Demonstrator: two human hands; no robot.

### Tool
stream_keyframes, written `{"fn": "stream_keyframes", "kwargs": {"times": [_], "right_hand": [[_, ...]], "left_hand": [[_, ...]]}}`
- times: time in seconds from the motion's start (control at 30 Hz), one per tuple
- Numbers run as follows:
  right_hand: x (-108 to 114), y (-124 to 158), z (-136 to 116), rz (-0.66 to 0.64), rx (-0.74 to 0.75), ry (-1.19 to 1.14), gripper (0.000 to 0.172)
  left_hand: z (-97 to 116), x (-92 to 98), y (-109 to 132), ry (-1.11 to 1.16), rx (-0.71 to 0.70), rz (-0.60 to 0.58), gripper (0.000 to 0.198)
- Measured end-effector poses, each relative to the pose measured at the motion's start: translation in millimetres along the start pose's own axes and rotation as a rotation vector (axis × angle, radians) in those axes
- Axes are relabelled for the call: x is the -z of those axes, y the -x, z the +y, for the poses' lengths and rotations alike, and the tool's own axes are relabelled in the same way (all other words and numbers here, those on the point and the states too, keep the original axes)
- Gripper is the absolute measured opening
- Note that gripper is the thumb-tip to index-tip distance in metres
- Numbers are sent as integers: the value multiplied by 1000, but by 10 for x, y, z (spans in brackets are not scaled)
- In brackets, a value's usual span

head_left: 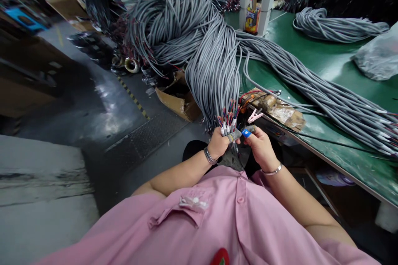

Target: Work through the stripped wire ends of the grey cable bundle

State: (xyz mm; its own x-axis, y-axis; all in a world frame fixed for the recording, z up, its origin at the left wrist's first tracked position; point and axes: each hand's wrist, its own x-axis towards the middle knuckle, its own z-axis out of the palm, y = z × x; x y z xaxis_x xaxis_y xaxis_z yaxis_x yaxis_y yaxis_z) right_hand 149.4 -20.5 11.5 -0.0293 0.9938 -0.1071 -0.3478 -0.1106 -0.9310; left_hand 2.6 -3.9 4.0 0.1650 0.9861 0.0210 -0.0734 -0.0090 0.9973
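Note:
My left hand (218, 144) is closed around the ends of several grey cables (214, 64), its thumb in a grey covering. White bands and fanned-out coloured wires (229, 115) stick up just beyond its fingers. Close by on the right, my right hand (261, 145) is pinched together, with a blue piece (246, 133) at the thumb tip and a grey covering on a finger. Whatever lies between those fingertips is too small to make out. The cable bundle hangs over the bench edge toward my lap.
On the green bench (329, 60) lie a long cable bundle (298, 70), a coiled bundle (338, 27) and a plastic bag (377, 56). A pink clip (255, 116) and a taped cardboard piece (286, 114) sit at its edge. An open carton (177, 99) stands on the floor.

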Motion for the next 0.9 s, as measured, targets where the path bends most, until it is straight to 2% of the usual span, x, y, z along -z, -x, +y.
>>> {"fn": "stream_keyframes", "kwargs": {"times": [0.13,0.27,0.4,0.5,0.63,0.77,0.9], "right_hand": [[5,15,121,51,-10,-64,15],[86,-35,164,79,-25,-209,19],[232,-201,105,115,-109,-349,41],[284,-336,33,46,-164,-346,52],[235,-443,-20,-30,-118,-291,48],[175,-491,12,25,-16,-290,44],[158,-544,54,24,-35,-388,42]], "left_hand": [[-30,-20,-13,46,18,58,32],[-9,-27,-28,100,33,59,31],[73,-39,-62,212,90,48,28],[137,-67,-109,251,121,28,29],[193,-102,-182,272,119,-38,30],[225,-107,-232,230,146,-108,31],[236,-118,-250,201,171,-162,33]]}}
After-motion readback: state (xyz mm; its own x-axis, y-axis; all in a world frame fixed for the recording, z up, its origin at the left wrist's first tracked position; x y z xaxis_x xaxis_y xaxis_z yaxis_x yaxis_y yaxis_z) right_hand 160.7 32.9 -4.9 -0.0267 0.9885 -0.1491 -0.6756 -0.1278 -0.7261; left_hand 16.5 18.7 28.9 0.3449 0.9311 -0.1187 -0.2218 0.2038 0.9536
